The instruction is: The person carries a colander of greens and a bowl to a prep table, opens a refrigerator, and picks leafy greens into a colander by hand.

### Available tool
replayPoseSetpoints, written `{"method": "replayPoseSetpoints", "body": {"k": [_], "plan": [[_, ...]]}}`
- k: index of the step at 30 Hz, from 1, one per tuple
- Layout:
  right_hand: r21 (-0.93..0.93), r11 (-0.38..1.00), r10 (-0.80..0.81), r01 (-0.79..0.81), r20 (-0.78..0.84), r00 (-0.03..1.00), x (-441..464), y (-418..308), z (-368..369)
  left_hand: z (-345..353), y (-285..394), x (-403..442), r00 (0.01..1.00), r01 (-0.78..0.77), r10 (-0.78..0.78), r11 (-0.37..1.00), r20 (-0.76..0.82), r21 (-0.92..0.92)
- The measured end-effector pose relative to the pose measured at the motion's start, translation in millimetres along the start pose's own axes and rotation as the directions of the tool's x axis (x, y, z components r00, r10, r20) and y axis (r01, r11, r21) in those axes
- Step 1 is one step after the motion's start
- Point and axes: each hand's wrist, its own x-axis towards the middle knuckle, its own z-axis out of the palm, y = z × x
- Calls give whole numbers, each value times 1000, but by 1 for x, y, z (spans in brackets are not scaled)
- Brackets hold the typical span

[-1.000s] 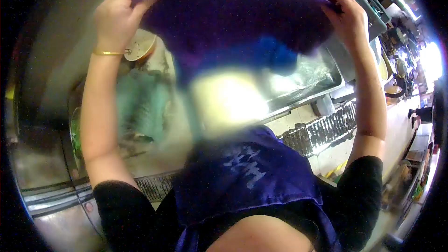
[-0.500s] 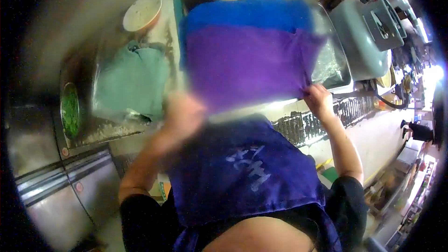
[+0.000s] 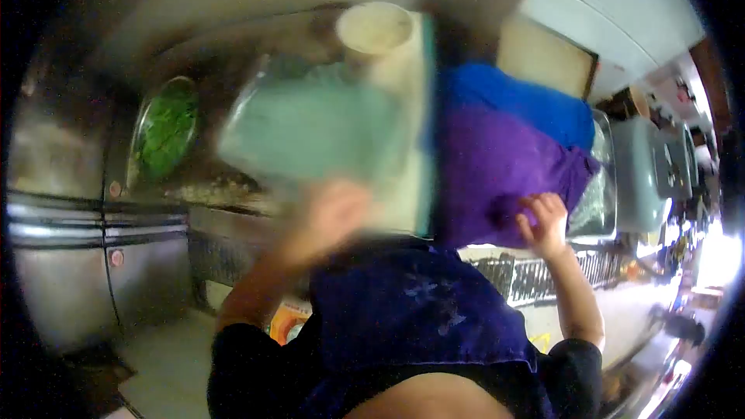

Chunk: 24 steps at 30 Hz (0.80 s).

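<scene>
A purple cloth (image 3: 497, 174) lies spread on the counter, partly over a blue cloth (image 3: 559, 112) behind it. My right hand (image 3: 545, 221) is over the purple cloth's near right part, fingers loosely bent and thumb apart, with nothing seen in them. Whether its fingertips touch the cloth is unclear. My left hand (image 3: 337, 209) is smeared by motion at the near edge of a pale green covering (image 3: 310, 132), cloth or plastic. That covering lies over something with a clear, shiny edge at its left.
A round bowl (image 3: 374, 29) stands behind the green covering. Chopped greens (image 3: 165, 128) fill an oval dish at far left. Right of the cloths are a clear-covered tray (image 3: 604, 186) and a grey-green bin (image 3: 640, 178). Steel cabinet doors (image 3: 58, 271) are at lower left.
The view has swung left, so the counter shows further right. My right hand has let go of the purple cloth's near right corner. My left hand has moved from beside that cloth to the green covering.
</scene>
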Motion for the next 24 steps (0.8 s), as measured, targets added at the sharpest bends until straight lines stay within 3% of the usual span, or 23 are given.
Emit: {"method": "replayPoseSetpoints", "body": {"k": [1, 2, 3, 4, 5, 6, 7, 8, 9, 11, 12, 13, 15, 16, 17, 18, 19, 20, 21, 22, 23, 24], "plan": [[-13, 998, -57, 57, -61, 996, 23, -2, 8, -25, -11, -11, 970, 215, -219, 975, -104, -50], [52, 997, -51, 55, -78, 996, 50, -13, 14, -28, -37, -34, 811, 294, -484, 823, -328, -487], [118, 991, -45, 56, -93, 995, 80, -26, 22, -45, -60, -42, 599, 247, -664, 684, -447, -686], [203, 979, -17, 37, -100, 995, 110, -38, 37, -68, -75, -45, 364, 216, -708, 696, -605, -685], [347, 936, 90, -59, -75, 993, 130, -36, 68, -87, -106, -71, 438, -45, -764, 508, -473, -860], [580, 796, 235, -175, -30, 972, 155, -31, 110, -101, -154, -111, 549, -276, -759, 231, -350, -933], [760, 586, 365, -279, 59, 929, 185, -30, 142, -120, -179, -139, 563, -384, -777, 55, -281, -922], [815, 340, 501, -470, 266, 823, 218, -40, 155, -140, -204, -167, 574, -481, -791, -118, -210, -869], [790, 56, 576, -611, 474, 666, 247, -47, 166, -155, -217, -189, 470, -520, -871, -139, -146, -843], [747, -303, 531, -592, 648, 546, 283, -3, 224, -182, -248, -207, 302, -564, -953, -201, 26, -801], [766, -217, 488, -606, 622, 612, 299, 35, 284, -189, -269, -198, 239, -567, -962, -248, 131, -785], [773, -294, 461, -563, 630, 625, 306, 40, 293, -189, -287, -180, 177, -559, -953, -302, 245, -772], [759, -446, 406, -475, 644, 648, 321, 47, 308, -204, -270, -142, 123, -536, -973, -231, 195, -812], [809, -383, 493, -446, 587, 642, 326, 36, 306, -199, -290, -145, 100, -511, -976, -218, 195, -831], [722, -257, 555, -643, 655, 513, 336, 43, 309, -200, -314, -154, 70, -489, -980, -198, 188, -849], [763, -230, 711, -604, 556, 430, 343, 38, 314, -200, -330, -156, 70, -501, -978, -206, 198, -840], [803, -334, 779, -494, 530, 335, 343, 22, 306, -200, -345, -160, 66, -513, -976, -212, 208, -832], [785, -259, 751, -563, 530, 393, 338, 31, 312, -198, -374, -190, 92, 87, -985, 154, -146, -984], [852, -179, 835, -492, 396, 382, 330, 3, 284, -194, -390, -199, 216, 291, -941, 316, -260, -903], [839, -255, 785, -481, 470, 404, 319, -4, 265, -189, -405, -206, 333, 442, -869, 487, -366, -753], [820, -327, 726, -469, 536, 430, 306, -3, 248, -189, -401, -200, 332, 300, -890, 413, -312, -860], [857, -308, 773, -414, 478, 416, 290, -1, 225, -190, -394, -198, 331, 153, -910, 313, -250, -937]]}}
